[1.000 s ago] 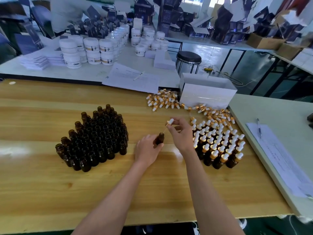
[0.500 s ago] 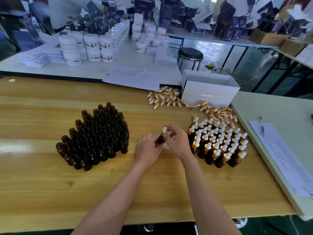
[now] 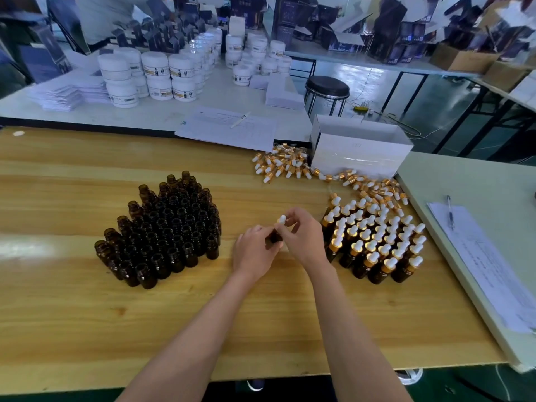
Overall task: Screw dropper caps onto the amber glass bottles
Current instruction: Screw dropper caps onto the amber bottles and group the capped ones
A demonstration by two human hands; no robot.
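Glossy amber glass bottles [image 3: 162,230]; varnished wood table [image 3: 72,329]

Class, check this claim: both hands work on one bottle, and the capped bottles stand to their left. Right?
Wrong side. The head view shows the capped bottles to the right of the left hand and right hand, which do work on one bottle.

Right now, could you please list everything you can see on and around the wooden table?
uncapped bottles: dozens, amber, clustered left on the wooden table
capped bottles: dozens, amber with gold-and-white caps, clustered right
loose dropper caps: many, gold and white, heaped beside the white box
white box: one, white, back right of the table
held bottle: one, amber, between the hands
dropper cap: one, white bulb, on the held bottle
jars: many, white, far table
stool: one, black seat, beyond the box
left hand: grips the held bottle
right hand: pinches the dropper cap
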